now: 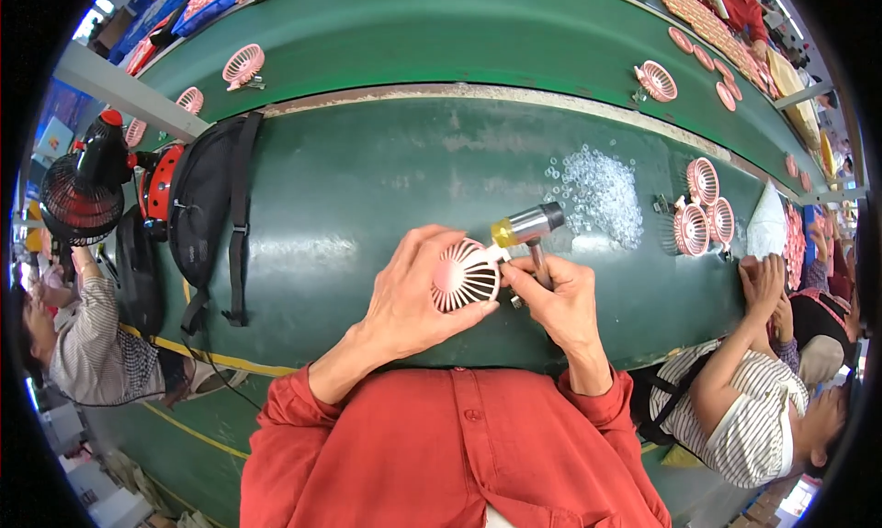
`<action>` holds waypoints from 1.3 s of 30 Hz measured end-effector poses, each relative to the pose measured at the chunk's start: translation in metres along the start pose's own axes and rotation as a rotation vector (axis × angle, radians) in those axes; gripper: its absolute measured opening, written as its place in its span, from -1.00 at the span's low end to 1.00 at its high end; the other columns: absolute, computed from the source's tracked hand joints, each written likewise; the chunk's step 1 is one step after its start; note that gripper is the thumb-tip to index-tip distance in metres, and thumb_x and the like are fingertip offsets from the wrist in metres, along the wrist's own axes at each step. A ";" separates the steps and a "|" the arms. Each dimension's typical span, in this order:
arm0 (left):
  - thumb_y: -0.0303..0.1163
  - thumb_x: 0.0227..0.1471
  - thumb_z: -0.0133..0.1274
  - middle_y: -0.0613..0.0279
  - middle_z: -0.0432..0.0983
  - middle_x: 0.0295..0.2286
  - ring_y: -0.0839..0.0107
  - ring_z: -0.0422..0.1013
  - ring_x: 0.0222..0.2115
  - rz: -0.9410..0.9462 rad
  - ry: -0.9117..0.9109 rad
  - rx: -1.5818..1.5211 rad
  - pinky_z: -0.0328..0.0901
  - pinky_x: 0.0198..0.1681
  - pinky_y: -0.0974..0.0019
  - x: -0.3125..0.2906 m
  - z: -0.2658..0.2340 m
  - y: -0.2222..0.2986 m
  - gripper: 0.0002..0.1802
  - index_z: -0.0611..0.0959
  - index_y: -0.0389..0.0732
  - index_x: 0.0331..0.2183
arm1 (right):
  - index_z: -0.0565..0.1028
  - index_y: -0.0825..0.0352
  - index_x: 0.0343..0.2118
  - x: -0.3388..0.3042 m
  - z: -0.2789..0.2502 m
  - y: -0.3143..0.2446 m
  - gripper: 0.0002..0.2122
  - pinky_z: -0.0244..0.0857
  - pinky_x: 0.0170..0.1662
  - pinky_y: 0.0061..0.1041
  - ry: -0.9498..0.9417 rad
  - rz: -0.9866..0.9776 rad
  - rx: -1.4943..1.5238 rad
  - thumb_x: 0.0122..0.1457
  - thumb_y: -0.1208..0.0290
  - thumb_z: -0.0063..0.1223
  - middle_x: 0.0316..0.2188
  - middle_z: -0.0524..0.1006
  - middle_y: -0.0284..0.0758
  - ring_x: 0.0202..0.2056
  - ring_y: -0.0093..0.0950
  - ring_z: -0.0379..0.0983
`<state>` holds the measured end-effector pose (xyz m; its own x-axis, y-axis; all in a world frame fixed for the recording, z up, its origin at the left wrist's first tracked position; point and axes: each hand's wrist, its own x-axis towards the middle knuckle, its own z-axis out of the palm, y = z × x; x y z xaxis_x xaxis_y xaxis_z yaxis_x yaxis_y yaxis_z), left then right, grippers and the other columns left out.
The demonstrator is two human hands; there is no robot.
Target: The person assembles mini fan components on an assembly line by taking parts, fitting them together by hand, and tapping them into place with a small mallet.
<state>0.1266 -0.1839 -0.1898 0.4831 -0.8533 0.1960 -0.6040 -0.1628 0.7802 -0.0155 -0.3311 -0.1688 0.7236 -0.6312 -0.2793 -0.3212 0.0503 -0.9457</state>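
Grn bench (pixel 367 183), clear rings (pixel 602 193), blk bag (pixel 204 220); L hand (pixel 409 280) round pink cage (pixel 467 275), R hand (pixel 565 303) w/ hammer (pixel 527 225)

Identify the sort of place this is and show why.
Likely a factory assembly line: matching pink slotted parts sit along a green belt, small clear pieces lie heaped on the worktable, and other people are beside it.

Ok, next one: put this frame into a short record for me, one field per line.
Left hand: holds a pink fan cage
Right hand: grips a hammer
Hammer head: silver, one end yellow, the other black; close to the cage, contact unclear
On the green table, right side: loose small clear rings, then three pink cages
Table, left side: black bag
Far green belt: more pink cages
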 end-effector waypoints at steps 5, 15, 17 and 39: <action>-0.05 -0.18 0.38 -0.11 0.48 -0.13 0.25 0.46 -0.16 -0.445 -0.343 -0.598 0.37 -0.09 0.25 0.009 -0.002 -0.021 -0.05 0.33 -0.38 0.11 | 0.64 0.43 -0.37 0.004 -0.009 0.013 -0.86 0.10 -0.60 -0.70 0.101 0.057 -0.004 0.10 0.45 0.26 -0.70 0.43 -0.56 -0.64 -0.78 0.28; -0.45 -0.12 0.22 0.02 0.40 -0.21 0.02 0.32 -0.16 0.241 0.274 0.312 0.29 -0.13 0.08 0.120 -0.040 -0.046 -0.58 0.49 -0.29 -0.16 | 0.34 0.40 -0.65 0.014 -0.018 0.009 -0.71 -0.04 -0.68 -0.71 0.487 -0.590 -0.164 0.22 0.57 0.07 -0.36 0.63 -0.24 -0.69 -0.80 0.15; -0.46 -0.11 0.20 -0.02 0.36 -0.14 0.00 0.29 -0.12 0.298 0.388 0.353 0.26 -0.10 0.06 0.131 -0.040 -0.073 -0.55 0.47 -0.31 -0.12 | 0.45 0.47 -0.55 0.005 -0.010 -0.001 -0.79 -0.07 -0.71 -0.73 0.556 -0.551 0.010 0.26 0.58 -0.01 -0.39 0.58 -0.21 -0.73 -0.79 0.13; -0.48 -0.02 0.08 0.06 0.41 -0.22 0.12 0.34 -0.17 0.241 0.369 0.609 0.25 -0.10 0.12 0.114 -0.008 -0.120 -0.73 0.57 -0.31 -0.20 | 0.50 0.50 -0.40 0.016 -0.003 0.012 -0.75 -0.08 -0.71 -0.71 0.397 -0.587 0.177 0.34 0.42 -0.09 -0.65 0.43 -0.32 -0.78 -0.76 0.07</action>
<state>0.2587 -0.2578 -0.2564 0.4091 -0.6961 0.5900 -0.9122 -0.3291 0.2442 -0.0102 -0.3431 -0.1842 0.4598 -0.8239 0.3314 0.1792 -0.2795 -0.9433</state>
